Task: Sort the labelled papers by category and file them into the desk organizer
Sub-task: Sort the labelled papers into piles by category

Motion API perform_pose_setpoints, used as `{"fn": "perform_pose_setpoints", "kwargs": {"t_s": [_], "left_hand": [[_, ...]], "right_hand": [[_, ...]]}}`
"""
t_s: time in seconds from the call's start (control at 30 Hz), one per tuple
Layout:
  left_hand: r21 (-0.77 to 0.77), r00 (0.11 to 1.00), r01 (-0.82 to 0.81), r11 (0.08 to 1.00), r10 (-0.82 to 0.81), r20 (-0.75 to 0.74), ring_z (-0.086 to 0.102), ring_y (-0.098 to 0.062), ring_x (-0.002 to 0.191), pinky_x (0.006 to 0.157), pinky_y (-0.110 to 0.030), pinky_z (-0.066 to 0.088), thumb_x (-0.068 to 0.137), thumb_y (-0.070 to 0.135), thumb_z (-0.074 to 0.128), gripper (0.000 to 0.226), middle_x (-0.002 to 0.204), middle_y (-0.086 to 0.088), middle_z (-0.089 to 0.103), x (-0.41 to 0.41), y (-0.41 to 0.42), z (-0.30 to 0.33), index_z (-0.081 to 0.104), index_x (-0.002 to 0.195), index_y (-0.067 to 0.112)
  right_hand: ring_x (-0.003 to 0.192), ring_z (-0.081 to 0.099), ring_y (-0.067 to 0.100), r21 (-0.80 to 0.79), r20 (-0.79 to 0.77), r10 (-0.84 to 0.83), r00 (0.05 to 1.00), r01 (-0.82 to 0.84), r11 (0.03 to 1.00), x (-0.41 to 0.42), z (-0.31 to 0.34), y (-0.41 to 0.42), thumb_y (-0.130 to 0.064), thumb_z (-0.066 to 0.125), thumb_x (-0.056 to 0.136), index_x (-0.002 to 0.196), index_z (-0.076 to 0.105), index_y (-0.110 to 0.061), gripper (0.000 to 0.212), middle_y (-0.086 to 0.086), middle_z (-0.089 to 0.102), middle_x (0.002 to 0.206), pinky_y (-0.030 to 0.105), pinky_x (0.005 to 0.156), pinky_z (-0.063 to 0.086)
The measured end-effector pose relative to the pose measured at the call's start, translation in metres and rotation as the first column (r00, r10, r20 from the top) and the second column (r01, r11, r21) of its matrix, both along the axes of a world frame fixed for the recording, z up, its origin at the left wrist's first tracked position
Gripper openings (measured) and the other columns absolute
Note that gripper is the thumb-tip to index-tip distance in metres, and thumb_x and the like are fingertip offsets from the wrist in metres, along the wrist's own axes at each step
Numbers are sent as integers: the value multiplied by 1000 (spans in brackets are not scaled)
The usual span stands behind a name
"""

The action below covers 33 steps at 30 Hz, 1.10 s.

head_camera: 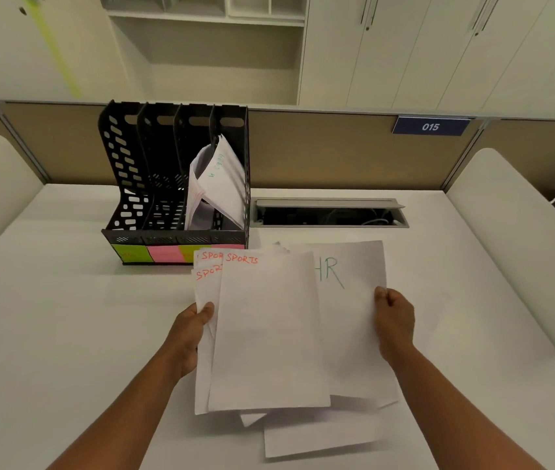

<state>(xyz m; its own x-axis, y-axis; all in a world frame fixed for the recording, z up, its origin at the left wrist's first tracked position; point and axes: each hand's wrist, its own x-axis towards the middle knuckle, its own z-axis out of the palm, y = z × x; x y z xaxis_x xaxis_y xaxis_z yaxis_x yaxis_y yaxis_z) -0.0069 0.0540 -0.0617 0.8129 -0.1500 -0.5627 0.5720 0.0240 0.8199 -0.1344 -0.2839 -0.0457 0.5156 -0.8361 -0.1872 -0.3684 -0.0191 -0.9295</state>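
**Now both your hands hold papers above the bench**

Right now your left hand (190,329) grips the left edge of a fanned bunch of sheets marked SPORTS (262,334) in red, with the thumb lying on top of the sheets and the fingers hidden under them. Three red labels show near the top edge of that bunch, two of them partly covered by the front sheet. Your right hand (394,322) pinches the right edge of the sheet marked HR (350,300) in green, thumb on top; this sheet lies behind the SPORTS bunch and sticks out to the right of it. Both lots sit over the middle of the bench (65,334), nearer its front edge than its back edge.

Under the held sheets, more loose white papers (320,439) lie flat on the bench towards the front edge; no writing shows on them.

At the back of the bench, left of centre, stands the black desk organizer (140,184) with four upright slots. A curled wad of filed papers (218,188) leans in the rightmost slot, with some faint green writing you cannot read from here; the other three slots show no paper that you can make out. Green and pink sticky labels (164,254) run along the organizer's front base, the right ones partly hidden by the SPORTS bunch.

Just right of the organizer, an open cable hatch (330,213) is let into the bench along its back edge. A blue plate reading 015 (430,126) hangs on the partition behind.
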Motion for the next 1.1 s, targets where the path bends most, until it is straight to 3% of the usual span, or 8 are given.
{"fn": "perform_pose_setpoints", "kwargs": {"t_s": [0.17, 0.3, 0.43, 0.53, 0.67, 0.83, 0.93, 1.1], "left_hand": [[118, 1000, 4, 993, -7, 23, 68, -33, 104, 93, -51, 55, 104, 18, 56, 27, 117, -8, 72, 1, 12, -17, 61, 130, 13], [213, 997, 35, 976, -50, 66, 67, -33, 105, 96, -55, 54, 104, 18, 56, 32, 123, -10, 69, 0, 13, -19, 59, 135, 13], [243, 993, 43, 969, -67, 92, 67, -31, 104, 93, -52, 56, 104, 20, 56, 31, 123, -9, 69, 1, 13, -15, 59, 134, 13], [235, 995, 37, 971, -59, 86, 66, -33, 107, 96, -55, 54, 104, 22, 56, 31, 123, -9, 68, 0, 13, -13, 59, 134, 14], [204, 995, 38, 978, -56, 84, 69, -32, 102, 90, -54, 57, 100, 24, 63, 29, 117, -7, 71, -1, 14, -12, 62, 128, 17], [122, 991, 49, 991, -64, 119, 73, -29, 94, 69, -39, 62, 85, 21, 81, 31, 104, -2, 76, -2, 18, -11, 67, 113, 24], [81, 992, 66, 994, -75, 102, 73, -31, 96, 80, -48, 62, 77, 16, 87, 44, 105, -5, 78, -1, 17, -11, 68, 117, 21], [20, 997, 29, 999, -30, 73, 75, -29, 92, 70, -39, 61, 71, 19, 88, 42, 104, -7, 79, -4, 15, -15, 71, 110, 21]], "right_hand": [[69, 52, 16, -127, -15, -80, 997, 77, 989, -1, 3, -15, -35, 49, 105, 74, 57, -21, 35, -6, 59, 73, 28, 60, 40], [75, 56, 20, -328, -74, -157, 985, 125, 937, -3, 5, -27, -35, 46, 105, 96, 66, -19, 28, -6, 61, 81, 31, 70, 40], [75, 52, 26, -548, -253, -134, 958, -28, 836, -5, 3, -35, -30, 45, 104, 99, 62, -20, 21, 1, 65, 87, 35, 68, 39], [96, 60, 36, -490, -478, -106, 872, -164, 856, -5, -4, -29, -26, 51, 101, 117, 58, -22, 18, 9, 67, 115, 44, 82, 44], [145, 30, 35, -444, -663, -19, 749, -373, 815, -7, -16, 0, -36, 61, 96, 159, 23, -20, 75, 8, 25, 164, 54, 109, 33], [143, 39, 30, -132, -527, 435, 729, -577, 806, -2, -35, 39, -49, 72, 89, 160, 24, -20, 90, 6, 31, 162, 52, 114, 37], [130, 51, 28, -48, -440, 479, 759, -553, 832, 2, -37, 51, -37, 82, 81, 157, 30, -22, 93, 6, 43, 150, 46, 109, 44], [94, 63, 20, 131, -319, 492, 810, -477, 869, 7, -39, 59, -8, 78, 81, 143, 48, -22, 70, 3, 64, 109, 29, 71, 50]]}}
